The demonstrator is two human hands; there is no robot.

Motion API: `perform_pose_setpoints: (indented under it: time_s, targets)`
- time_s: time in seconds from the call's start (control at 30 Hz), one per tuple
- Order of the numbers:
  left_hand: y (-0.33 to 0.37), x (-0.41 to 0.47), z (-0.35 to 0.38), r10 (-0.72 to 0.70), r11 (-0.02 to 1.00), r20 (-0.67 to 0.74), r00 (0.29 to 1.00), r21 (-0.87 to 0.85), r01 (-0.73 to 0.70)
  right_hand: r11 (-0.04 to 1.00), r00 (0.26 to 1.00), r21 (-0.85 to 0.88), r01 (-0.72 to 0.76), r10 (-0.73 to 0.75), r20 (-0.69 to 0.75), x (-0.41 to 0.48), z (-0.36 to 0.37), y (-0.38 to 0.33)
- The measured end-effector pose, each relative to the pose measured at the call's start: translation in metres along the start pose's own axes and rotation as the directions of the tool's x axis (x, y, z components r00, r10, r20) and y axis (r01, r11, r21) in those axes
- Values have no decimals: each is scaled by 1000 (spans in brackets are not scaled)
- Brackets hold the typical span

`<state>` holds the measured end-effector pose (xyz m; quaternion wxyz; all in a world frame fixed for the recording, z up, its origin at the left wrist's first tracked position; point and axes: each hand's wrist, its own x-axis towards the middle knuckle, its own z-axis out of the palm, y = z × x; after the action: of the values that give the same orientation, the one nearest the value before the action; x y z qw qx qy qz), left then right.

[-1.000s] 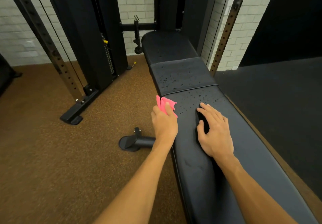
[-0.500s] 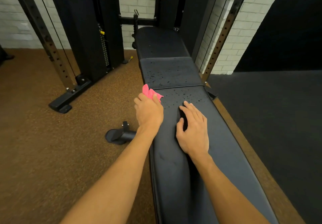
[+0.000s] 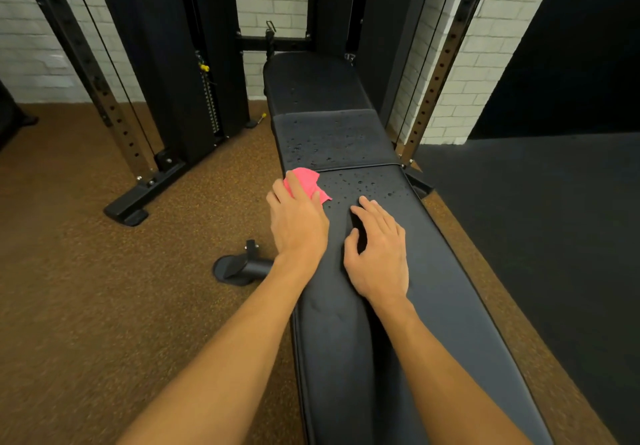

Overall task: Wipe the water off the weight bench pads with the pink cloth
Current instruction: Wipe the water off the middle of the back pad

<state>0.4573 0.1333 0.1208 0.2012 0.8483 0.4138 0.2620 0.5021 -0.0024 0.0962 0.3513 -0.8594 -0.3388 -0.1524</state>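
A long black weight bench runs away from me, its near pad (image 3: 433,306) under both my hands. Water droplets (image 3: 367,185) dot the far end of that pad and the middle pad (image 3: 332,139) beyond the seam. The far pad (image 3: 311,81) shows only a few drops. My left hand (image 3: 298,223) presses the pink cloth (image 3: 308,183) flat on the near pad's left edge, just short of the seam. My right hand (image 3: 377,250) lies palm down on the pad beside it, fingers spread, holding nothing.
A black bench foot (image 3: 239,268) sticks out on the brown floor at the left. A cable machine with a weight stack (image 3: 207,98) and perforated uprights (image 3: 104,91) stands behind. Another upright (image 3: 440,74) flanks the bench on the right, with dark matting (image 3: 554,219) past it.
My left hand has slid the pink cloth from the bench's left edge onto the near pad, toward the droplets. The right hand has stayed planted. My view has shifted so the bench lies straighter ahead.
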Motion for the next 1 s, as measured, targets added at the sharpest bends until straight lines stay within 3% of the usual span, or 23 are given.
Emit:
perform_pose_setpoints:
  time_s: [0.13,0.2,0.37,0.6,0.83,1.0]
  targets:
    - [-21,-45,-9,253,963,43,966,84,-256,1000,1000,24,10,-11,14,-2,0,4]
    - [-31,-49,-15,299,949,80,951,81,-305,998,999,54,13,-16,41,-1,-5,4]
    - [-16,6,-13,240,960,88,967,127,-250,966,977,-205,154,-119,175,9,-20,25]
    - [-19,-25,-15,433,887,99,896,128,-443,992,992,-91,86,-77,100,9,-19,35]
    - [-4,12,-7,271,950,88,959,136,-281,998,996,-40,56,-53,67,7,-17,35]
    - [-10,-13,-7,446,873,122,886,159,-461,999,996,-3,53,-53,65,6,-19,39]
